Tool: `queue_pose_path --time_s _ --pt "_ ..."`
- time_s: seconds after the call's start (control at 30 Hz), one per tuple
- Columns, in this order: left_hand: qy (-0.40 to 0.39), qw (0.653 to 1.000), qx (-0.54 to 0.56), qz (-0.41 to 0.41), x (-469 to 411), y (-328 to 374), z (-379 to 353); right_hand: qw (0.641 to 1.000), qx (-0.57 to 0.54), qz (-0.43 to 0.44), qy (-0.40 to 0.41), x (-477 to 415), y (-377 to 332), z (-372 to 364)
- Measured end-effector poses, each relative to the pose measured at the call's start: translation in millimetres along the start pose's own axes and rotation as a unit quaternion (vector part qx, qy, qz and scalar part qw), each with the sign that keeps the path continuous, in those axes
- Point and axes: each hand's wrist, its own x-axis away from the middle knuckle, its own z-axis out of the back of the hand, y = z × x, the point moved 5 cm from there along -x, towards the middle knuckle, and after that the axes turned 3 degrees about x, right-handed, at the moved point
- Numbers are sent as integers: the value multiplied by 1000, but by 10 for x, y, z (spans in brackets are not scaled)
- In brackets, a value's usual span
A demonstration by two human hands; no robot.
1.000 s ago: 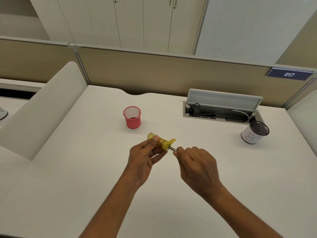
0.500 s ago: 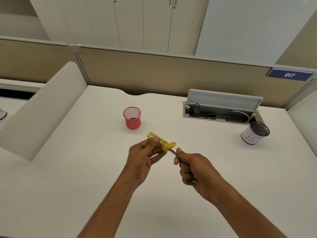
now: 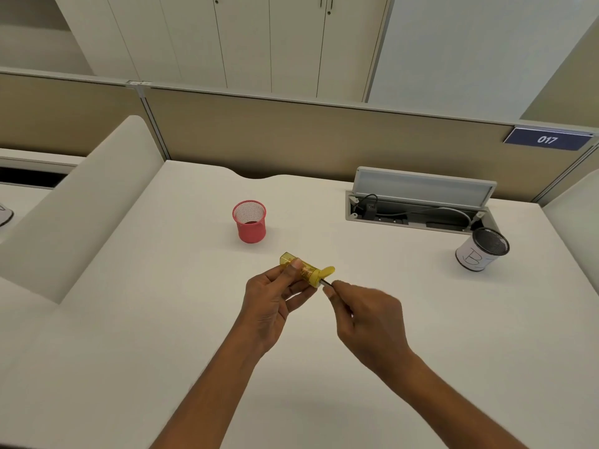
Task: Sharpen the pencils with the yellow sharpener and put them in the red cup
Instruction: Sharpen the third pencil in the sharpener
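My left hand (image 3: 272,296) holds the yellow sharpener (image 3: 306,270) above the desk, thumb on top of its clear yellow body, its flap open at the right end. A dark pencil (image 3: 325,282) is pushed into the sharpener's right end; only a short piece shows. My right hand (image 3: 366,315) pinches that pencil close to the sharpener and hides the rest of it. The red mesh cup (image 3: 249,222) stands upright on the desk beyond the hands, a little to the left. I see no pencils sticking out of it.
A white cup with a black mesh inside (image 3: 479,251) stands at the right. Behind it an open cable tray (image 3: 418,202) with a raised lid is set into the white desk (image 3: 162,319). Beige partition panels border the desk at the back and left.
My right hand has rolled at the wrist from frame to frame while it stays on the pencil in the sharpener. The left hand and the sharpener have stayed in place.
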Motion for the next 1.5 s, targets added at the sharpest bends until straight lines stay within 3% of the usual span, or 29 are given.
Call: queue_pose_path --time_s 0.07,0.1,0.13,0.17,0.23,0.27,0.3,0.33,0.43,0.67,1.0,1.13,1.27,1.4,1.5 --pt "-7 1000 -6 -1 -9 5 5 977 -163 -133 -46 11 -4 -31" --pt "-12 1000 -7 0 -10 3 4 946 -238 -208 -75 11 14 -53" --pt "-17 1000 -6 0 -9 1 1 899 -306 -295 -109 13 54 -77" --pt "-22 1000 -7 1 -4 1 -5 829 -377 -387 -147 32 94 -105" --pt "-27 1000 -13 0 4 9 -19 648 -514 -517 -219 112 96 -152" --pt "-25 1000 -16 0 6 13 -22 583 -554 -545 -236 141 81 -155" --pt "-23 1000 -19 0 11 12 -28 553 -572 -554 -244 164 79 -164" --pt "-21 1000 -20 0 13 4 -35 545 -577 -555 -248 183 87 -163" --pt "-16 1000 -22 3 20 -18 -48 571 -568 -537 -252 191 116 -136" --pt "15 1000 23 -3 -12 74 33 680 -507 -475 -235 182 285 42" --pt "41 998 48 8 27 52 51 719 -524 -424 -169 285 392 -49" --pt "43 998 52 16 41 29 38 755 -502 -397 -145 315 394 -51" --pt "39 998 48 19 54 6 0 834 -422 -339 -106 297 361 -2" --pt "37 998 50 20 72 -11 -20 938 -274 -211 -27 224 291 132" --pt "36 998 50 18 79 -9 -25 972 -190 -135 0 177 233 187"
